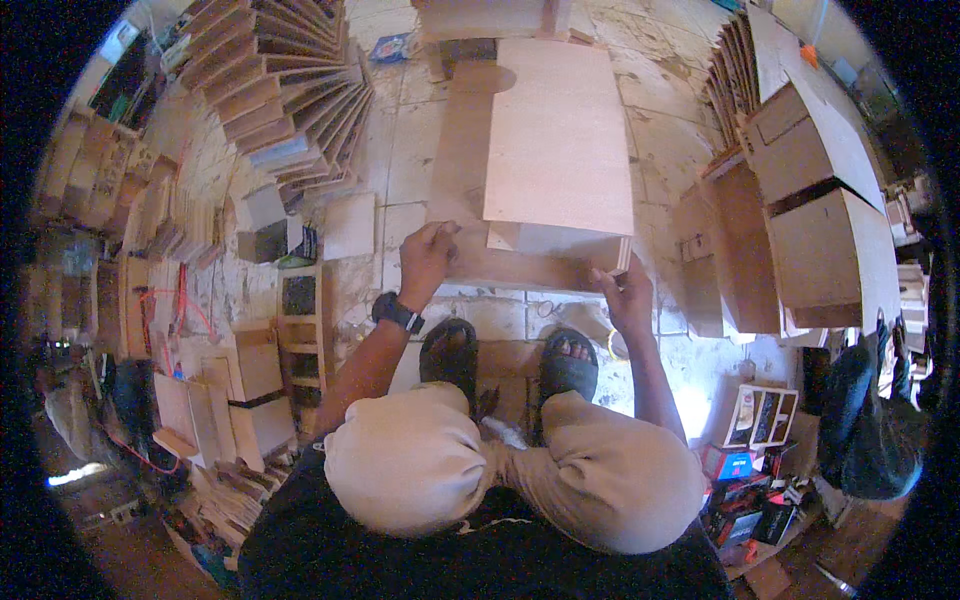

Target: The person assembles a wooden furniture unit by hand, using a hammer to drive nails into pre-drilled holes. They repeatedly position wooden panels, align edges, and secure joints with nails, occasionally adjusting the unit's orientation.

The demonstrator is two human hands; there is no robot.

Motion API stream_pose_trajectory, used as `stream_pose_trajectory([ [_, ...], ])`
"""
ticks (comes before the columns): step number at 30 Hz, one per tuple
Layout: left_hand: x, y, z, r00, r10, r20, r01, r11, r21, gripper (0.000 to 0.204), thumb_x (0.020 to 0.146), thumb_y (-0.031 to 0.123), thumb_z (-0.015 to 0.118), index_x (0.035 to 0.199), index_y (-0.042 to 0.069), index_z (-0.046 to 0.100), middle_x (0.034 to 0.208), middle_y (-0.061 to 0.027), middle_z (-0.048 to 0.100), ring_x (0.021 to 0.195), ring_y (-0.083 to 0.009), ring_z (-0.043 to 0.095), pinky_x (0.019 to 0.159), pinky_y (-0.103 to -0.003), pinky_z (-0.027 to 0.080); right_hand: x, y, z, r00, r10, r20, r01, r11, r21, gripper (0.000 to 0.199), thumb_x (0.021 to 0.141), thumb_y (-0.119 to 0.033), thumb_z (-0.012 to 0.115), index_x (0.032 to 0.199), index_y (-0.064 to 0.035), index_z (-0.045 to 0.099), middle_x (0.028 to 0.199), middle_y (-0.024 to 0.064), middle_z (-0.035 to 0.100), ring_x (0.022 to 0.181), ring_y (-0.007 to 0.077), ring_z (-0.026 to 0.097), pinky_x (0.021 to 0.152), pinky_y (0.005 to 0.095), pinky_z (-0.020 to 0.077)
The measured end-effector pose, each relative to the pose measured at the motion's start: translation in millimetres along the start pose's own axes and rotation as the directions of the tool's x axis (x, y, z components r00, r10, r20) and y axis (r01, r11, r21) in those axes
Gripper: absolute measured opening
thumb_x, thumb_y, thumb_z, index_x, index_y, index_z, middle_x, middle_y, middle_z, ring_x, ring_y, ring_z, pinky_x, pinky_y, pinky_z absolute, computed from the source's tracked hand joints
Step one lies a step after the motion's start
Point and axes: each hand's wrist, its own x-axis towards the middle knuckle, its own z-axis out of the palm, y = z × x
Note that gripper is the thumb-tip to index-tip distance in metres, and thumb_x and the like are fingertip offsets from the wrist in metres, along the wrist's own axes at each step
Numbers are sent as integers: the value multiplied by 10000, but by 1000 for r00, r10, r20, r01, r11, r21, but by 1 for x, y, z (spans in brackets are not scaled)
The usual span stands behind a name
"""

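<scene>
In front of my feet lies a pale plywood panel (560, 140), resting on a shallow brown wooden box (455, 170) whose left side shows past the panel. A brown wooden board (520, 272) runs across the near end. My left hand (430, 262), with a dark watch on its wrist, has its fingers closed on the board's left end. My right hand (627, 300) pinches the right end of the same board, close under the panel's near right corner. The inside of the box is mostly hidden beneath the panel.
Fanned stacks of wooden boards (290, 100) stand at the far left. Large wooden boxes (820, 250) line the right. A slatted wooden frame (303, 330) is left of my feet. Colourful packages (735, 490) and a dark bag (870, 440) sit at the near right.
</scene>
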Motion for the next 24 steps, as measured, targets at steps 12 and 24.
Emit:
stream_pose_trajectory([
  [12, 106, -34, 28, 944, 291, 154, -329, 812, 482, 171, 833, 205, 612, 950, 98, 677, 939, -157, 641, 927, -331, 613, 790, -435, 512, 25, 23, -6, 962, 272, 33, -259, 942, -214, 476, 859, -212, 690, 1239, -26, 472, 752, 85, 615, 648, 194, 579, 590, 351, 489],
  [24, 151, -34, 50, 862, 292, 414, -503, 587, 634, 251, 821, 222, 554, 897, 25, 690, 929, -201, 667, 880, -361, 651, 766, -469, 536, 37, 13, 2, 980, 183, 82, -161, 962, -221, 500, 834, -199, 695, 1257, -39, 484, 780, 127, 618, 614, 223, 560, 583, 362, 470],
])
